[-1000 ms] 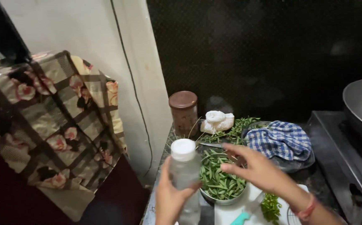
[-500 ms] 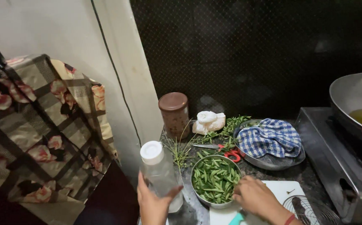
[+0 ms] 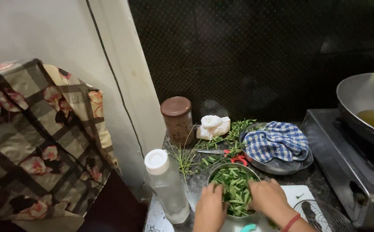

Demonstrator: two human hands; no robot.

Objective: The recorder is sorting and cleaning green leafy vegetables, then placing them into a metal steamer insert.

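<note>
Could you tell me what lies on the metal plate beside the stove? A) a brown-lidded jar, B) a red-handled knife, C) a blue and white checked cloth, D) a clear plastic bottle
C: the blue and white checked cloth lies bunched on the metal plate, while the knife, jar and bottle rest on the counter to its left.

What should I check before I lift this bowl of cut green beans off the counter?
1. Both hands on the steel bowl: left hand and right hand sit at its sides. Ok.
2. Beans below the rim: piled about level. Cannot tell.
3. Clear bottle capped, upright, apart from the left hand. Ok.
4. Knife with red handle lies close behind the bowl. Not ok.
5. Pan on the stove holds oil; flame cannot tell.
</note>
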